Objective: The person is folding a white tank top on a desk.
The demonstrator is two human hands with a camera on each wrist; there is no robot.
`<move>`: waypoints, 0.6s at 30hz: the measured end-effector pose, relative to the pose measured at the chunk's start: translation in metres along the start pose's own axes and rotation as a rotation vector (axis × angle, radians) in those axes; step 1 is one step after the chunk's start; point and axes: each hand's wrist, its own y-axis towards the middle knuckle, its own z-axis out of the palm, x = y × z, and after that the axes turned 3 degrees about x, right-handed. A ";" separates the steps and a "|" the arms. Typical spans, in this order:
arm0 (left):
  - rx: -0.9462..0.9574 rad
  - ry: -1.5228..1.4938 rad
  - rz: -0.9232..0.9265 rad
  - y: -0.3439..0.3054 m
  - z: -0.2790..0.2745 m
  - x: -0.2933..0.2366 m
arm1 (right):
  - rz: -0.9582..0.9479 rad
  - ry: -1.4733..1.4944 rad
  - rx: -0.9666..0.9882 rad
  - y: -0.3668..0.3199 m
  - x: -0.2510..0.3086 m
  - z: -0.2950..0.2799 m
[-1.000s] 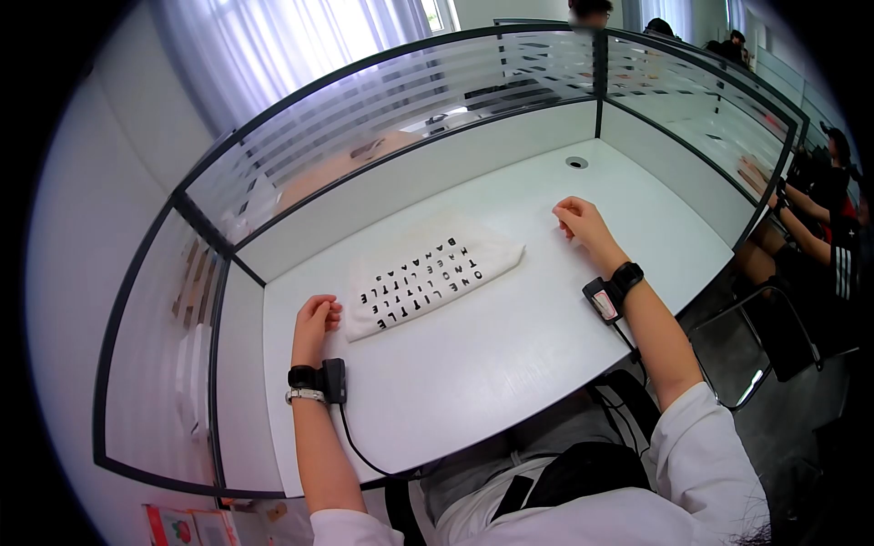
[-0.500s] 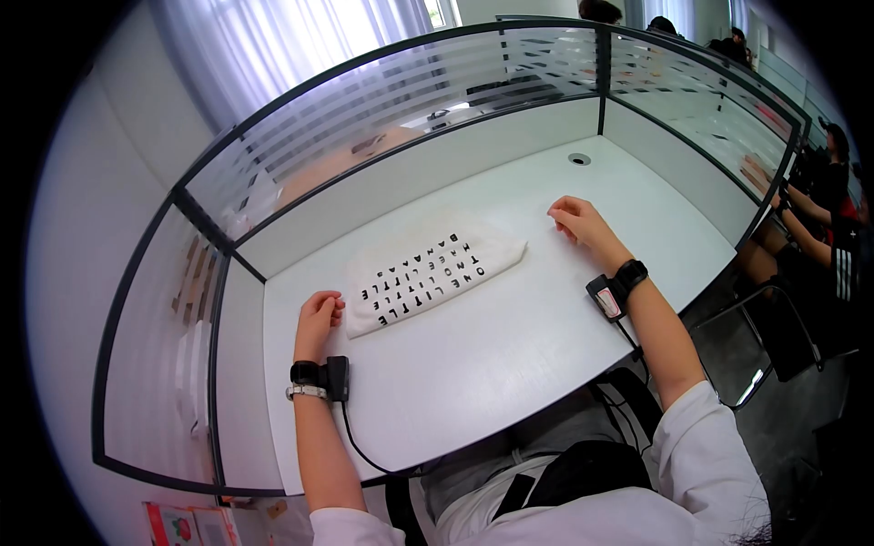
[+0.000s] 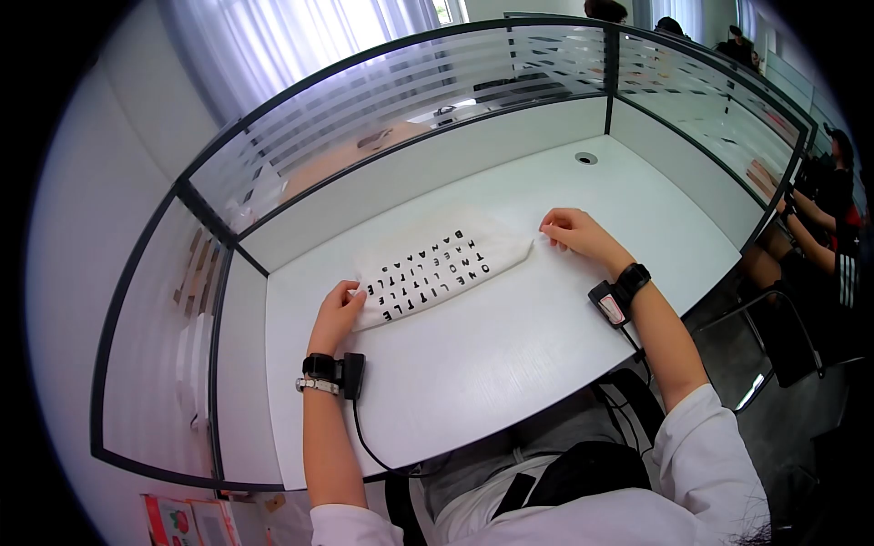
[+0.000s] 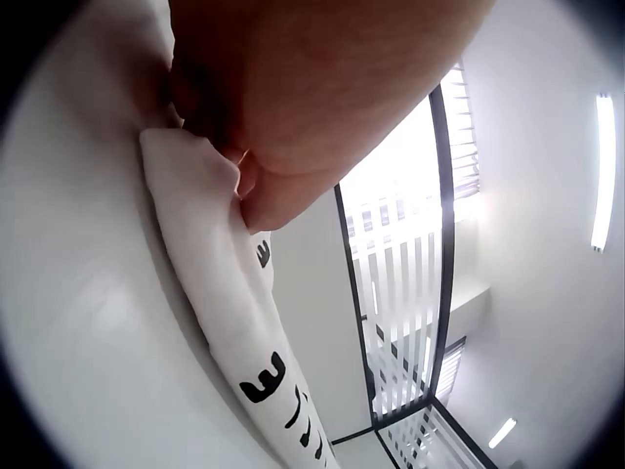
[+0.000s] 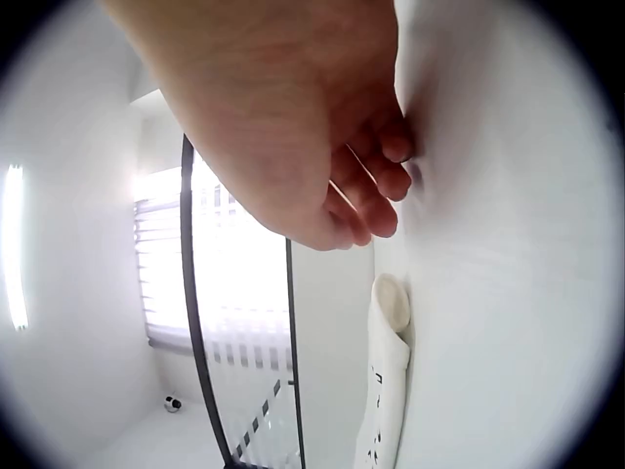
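Observation:
On the desk lies a folded white cloth (image 3: 440,276) with black lettering, stretching from left to right in a flat long bundle. My left hand (image 3: 337,312) is at its left end, pinching the corner; in the left wrist view the thumb lies on top of the cloth (image 4: 210,254), and the other fingers are mostly hidden behind the hand. Beside the pointed right end is my right hand (image 3: 580,237), fingers loosely bent. In the right wrist view a gap shows between those fingertips and the rolled end of the cloth (image 5: 391,305).
The white desk (image 3: 473,373) has low partitions with striped glass panels (image 3: 391,114) at the back and sides. A round cable hole (image 3: 586,158) is near the far right corner. Beyond the right partition sits another person (image 3: 824,214). Cables hang from both wrist cameras.
My left hand has moved forward and right onto the cloth's left corner and now pinches it. My right hand has come left and slightly down, closer to the right end.

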 end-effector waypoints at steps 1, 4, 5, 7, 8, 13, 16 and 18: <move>0.008 0.000 0.003 0.000 -0.001 0.000 | -0.005 -0.068 0.052 -0.001 0.001 0.001; 0.021 -0.012 0.004 0.001 -0.001 0.004 | -0.068 -0.199 0.077 -0.001 -0.004 0.008; 0.030 -0.014 0.009 0.001 -0.002 0.004 | -0.128 -0.262 0.047 0.000 -0.004 0.012; 0.039 -0.005 0.005 0.001 -0.003 0.003 | -0.153 -0.303 0.024 0.000 -0.004 0.016; 0.033 0.003 0.005 0.001 -0.003 0.003 | -0.157 -0.315 0.018 -0.001 -0.003 0.018; 0.027 0.011 0.011 0.001 -0.002 0.003 | -0.191 -0.312 -0.007 -0.003 0.000 0.019; 0.019 0.031 0.019 0.001 -0.003 0.003 | -0.171 -0.321 -0.020 -0.005 0.004 0.019; 0.019 0.025 0.015 0.002 -0.003 0.003 | -0.177 -0.315 -0.018 -0.003 0.002 0.019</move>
